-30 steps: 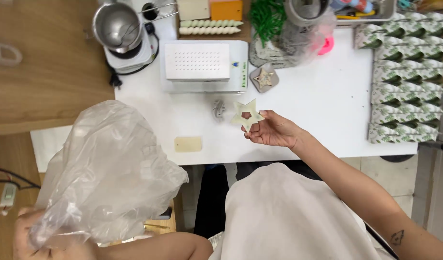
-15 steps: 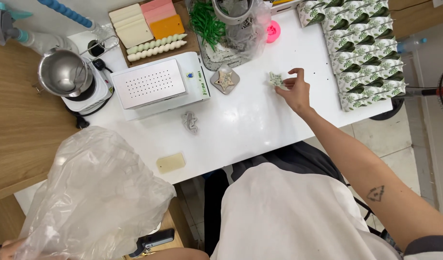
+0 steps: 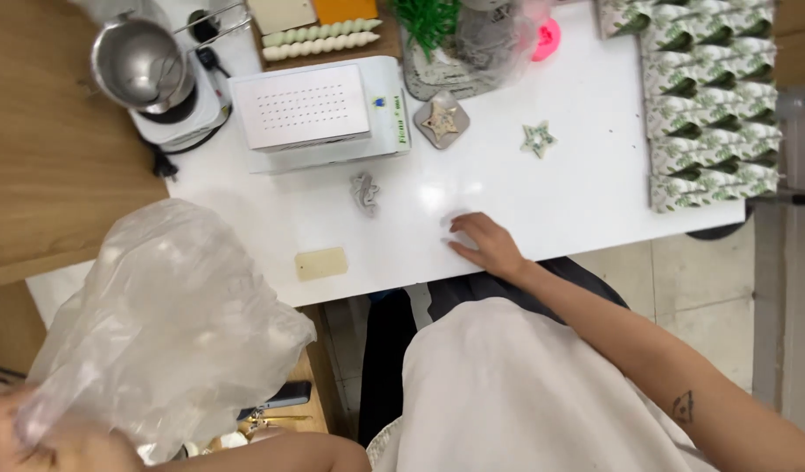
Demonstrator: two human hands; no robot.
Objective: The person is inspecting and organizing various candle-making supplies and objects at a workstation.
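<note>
Clear plastic, a big crumpled bag [image 3: 171, 323], was bunched in the left hand [image 3: 35, 433] at the picture's lower left, off the bench and well below its front edge; the fingers looked closed around the bag's gathered neck, though blur hid the exact grip. On the white bench [image 3: 577, 192] the right hand [image 3: 483, 245] rested near the front edge, fingers loosely spread and flat, holding nothing; motion blur smeared the fingertips. A green-and-white star [image 3: 538, 138] lay apart from that hand, toward the back right. A second star [image 3: 440, 122] sat on a small grey dish just beside the white box [image 3: 319, 109] with a dotted top, which stood at mid-bench toward the back. A small grey lump [image 3: 365, 192] lay in front of the box, and a pale tan tag [image 3: 321, 263] lay close to the front edge. A steel pot [image 3: 140, 63] stood on a white base at the back left corner. Rows of green-and-white cones [image 3: 708, 96] filled the right end.
</note>
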